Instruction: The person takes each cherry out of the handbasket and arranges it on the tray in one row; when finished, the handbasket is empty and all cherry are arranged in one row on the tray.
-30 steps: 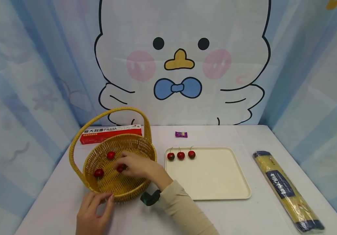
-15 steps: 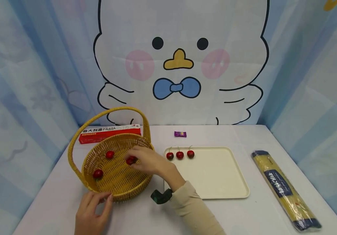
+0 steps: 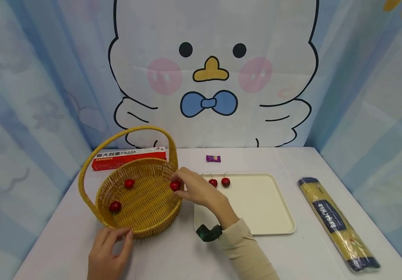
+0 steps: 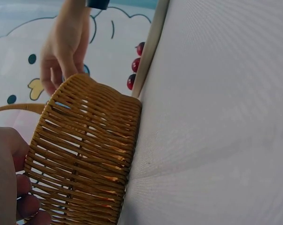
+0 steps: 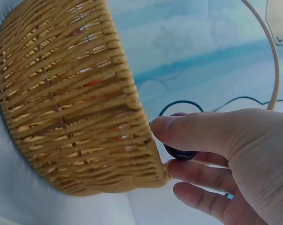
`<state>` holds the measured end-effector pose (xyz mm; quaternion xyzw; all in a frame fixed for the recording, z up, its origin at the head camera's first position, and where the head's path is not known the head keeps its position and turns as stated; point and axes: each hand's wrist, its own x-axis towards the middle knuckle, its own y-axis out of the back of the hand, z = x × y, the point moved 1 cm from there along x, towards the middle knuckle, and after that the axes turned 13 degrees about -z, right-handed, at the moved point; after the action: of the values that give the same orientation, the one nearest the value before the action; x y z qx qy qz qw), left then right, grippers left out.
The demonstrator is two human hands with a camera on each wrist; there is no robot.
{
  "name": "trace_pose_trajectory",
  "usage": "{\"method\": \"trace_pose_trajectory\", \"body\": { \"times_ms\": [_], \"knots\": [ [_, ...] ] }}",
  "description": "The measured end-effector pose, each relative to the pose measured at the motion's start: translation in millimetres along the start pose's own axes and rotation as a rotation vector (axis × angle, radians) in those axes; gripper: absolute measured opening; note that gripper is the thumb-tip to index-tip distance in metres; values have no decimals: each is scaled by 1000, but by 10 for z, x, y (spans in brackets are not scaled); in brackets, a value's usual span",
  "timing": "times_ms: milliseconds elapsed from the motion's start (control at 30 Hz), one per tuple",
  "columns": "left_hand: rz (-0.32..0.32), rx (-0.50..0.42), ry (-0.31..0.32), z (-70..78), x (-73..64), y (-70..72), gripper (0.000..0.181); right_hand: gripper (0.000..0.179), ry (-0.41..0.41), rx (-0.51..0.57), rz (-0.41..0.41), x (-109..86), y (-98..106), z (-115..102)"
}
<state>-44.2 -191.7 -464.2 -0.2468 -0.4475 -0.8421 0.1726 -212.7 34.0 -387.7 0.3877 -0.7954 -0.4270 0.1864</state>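
Note:
A yellow woven basket [image 3: 141, 202] with a tall arched handle stands on the left of the table. Two red cherries [image 3: 129, 183] lie inside it. My left hand [image 3: 107, 251] holds the basket's near rim, its fingertips right at the wicker in the left wrist view. Over the basket's right rim, my right hand [image 3: 201, 190] pinches another cherry [image 3: 175, 185] between thumb and fingers. The right wrist view shows that cherry, dark and partly hidden behind the thumb. To the right, a cream tray [image 3: 257, 206] bears cherries [image 3: 225, 182] in a row along its far left edge.
A red pasta box [image 3: 127, 158] lies behind the basket. Beyond the tray is a small purple wrapped sweet [image 3: 213, 158]. A long bag of spaghetti [image 3: 337, 223] lies along the right side. A printed curtain [image 3: 208, 128] borders the table's back.
My right hand has lifted the pinched cherry from the basket's middle and carried it rightward to the right rim. My left hand stays at the near rim.

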Motion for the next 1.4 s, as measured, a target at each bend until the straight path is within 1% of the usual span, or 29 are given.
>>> {"method": "trace_pose_trajectory", "body": {
  "times_ms": [233, 367, 433, 667, 833, 1033, 1133, 1300, 1400],
  "knots": [
    [6, -21, -19, -22, 3, -11, 19, 33, -16, -12, 37, -123, 44, 123],
    [-5, -5, 4, -18, -3, -7, 19, 32, -12, -27, 71, -204, 96, 194],
    [-2, -5, 5, -18, -5, -8, 19, 32, -18, -37, 92, -250, 130, 234],
    [7, -7, 0, 9, 1, -3, 19, 29, -82, -61, 137, -409, 221, 416],
    [6, -14, 11, 26, 3, 5, 19, 31, -109, -4, 161, -495, 222, 564],
    [-10, -25, 14, 17, -6, -4, 16, 34, -141, 74, 184, -531, 224, 714],
    [-7, -23, 14, 20, -9, -5, 18, 34, -180, 90, 204, -556, 251, 781],
    [-8, -18, 15, 23, -6, 5, 19, 36, -277, 117, 243, -641, 308, 909],
    [-14, -15, 11, 20, 0, 14, 18, 37, -318, 133, 261, -693, 334, 992]
  ]
}}
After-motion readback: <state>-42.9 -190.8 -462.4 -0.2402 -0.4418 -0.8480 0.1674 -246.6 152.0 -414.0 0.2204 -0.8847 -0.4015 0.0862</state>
